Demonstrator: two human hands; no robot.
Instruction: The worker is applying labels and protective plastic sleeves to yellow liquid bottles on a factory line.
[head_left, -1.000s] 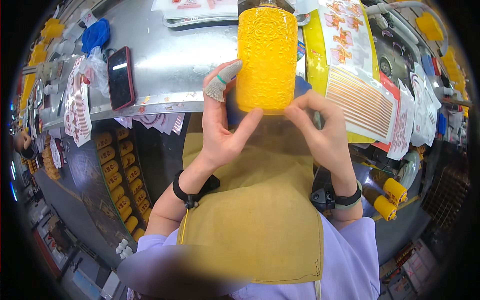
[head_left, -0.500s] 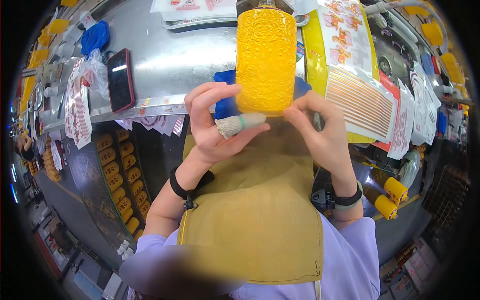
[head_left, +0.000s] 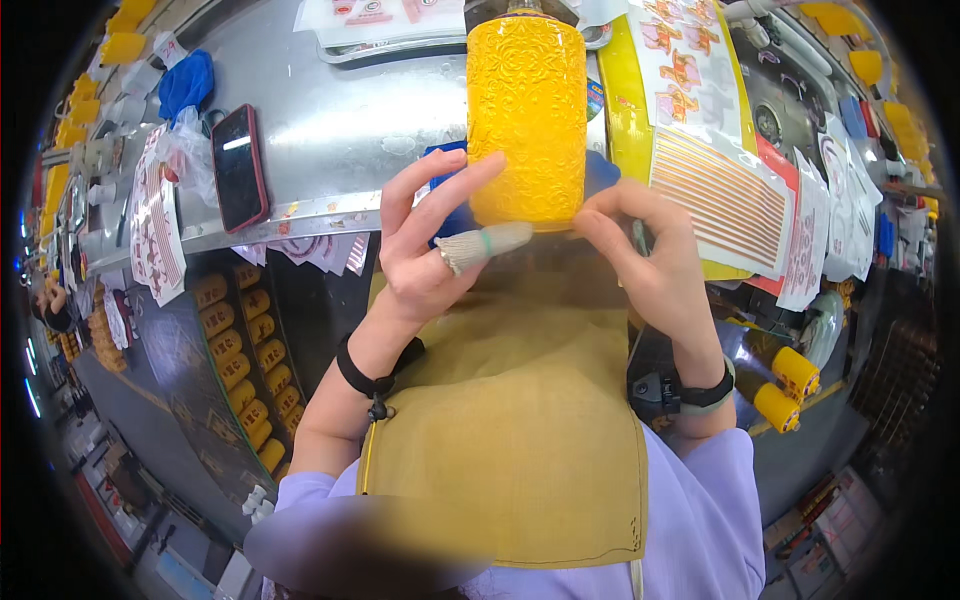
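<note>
A glossy yellow cylindrical bottle with raised floral patterning (head_left: pixel 527 110) is at top centre, above the table's near edge, its base toward the person and its narrower neck end pointing away. What supports it is hidden.

The left hand (head_left: pixel 430 240) is at the bottle's lower left, its grip wide and fingers spread; one fingertip overlaps the yellow side, though contact is unclear. A pale knitted finger cover with a teal band (head_left: pixel 488 243) sits just below the base. The right hand (head_left: pixel 655 250) is at the lower right corner, thumb and forefinger close together in a narrow grip; whether they pinch anything cannot be told.

A bright blue object (head_left: pixel 603 172) shows behind the bottle on both sides. The shiny metal table (head_left: pixel 340 120) carries a dark phone in a red case (head_left: pixel 240 165) to the left, and to the right a white sheet with copper-coloured stripes (head_left: pixel 718 200).

The person wears a mustard-brown apron (head_left: pixel 510 400). More yellow bottles (head_left: pixel 797 373) lie at lower right, and rows of yellow containers (head_left: pixel 228 345) stand at lower left.
</note>
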